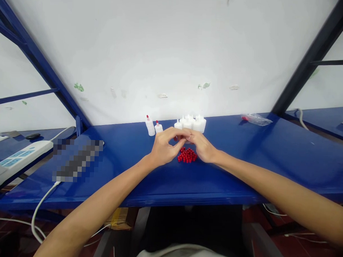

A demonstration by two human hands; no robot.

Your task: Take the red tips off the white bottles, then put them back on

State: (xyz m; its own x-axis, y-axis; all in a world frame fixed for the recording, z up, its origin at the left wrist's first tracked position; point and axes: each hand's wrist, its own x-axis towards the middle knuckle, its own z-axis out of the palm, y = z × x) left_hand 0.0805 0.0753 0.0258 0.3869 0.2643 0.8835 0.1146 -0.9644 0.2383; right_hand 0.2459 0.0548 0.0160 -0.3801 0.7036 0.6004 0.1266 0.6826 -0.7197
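My left hand (167, 146) and my right hand (204, 145) meet fingertip to fingertip over the middle of the table. Their fingers are closed. A little red shows beneath the left fingers, but what the fingers hold, if anything, is mostly hidden. Just below and between the hands lies a pile of small red caps (187, 156). Beyond the hands, several white bottles with bare pointed tips (199, 124) stand in a cluster. To their left are two white bottles with red caps, a taller one (150, 127) and another (158, 127) partly covered by my left hand.
The blue table (228, 183) runs along a white wall, between metal posts. A clear plastic bag (256, 119) with something red in it lies at the back right. A pixelated dark object with a white cable (45, 195) rests at left, near a power strip (21, 159).
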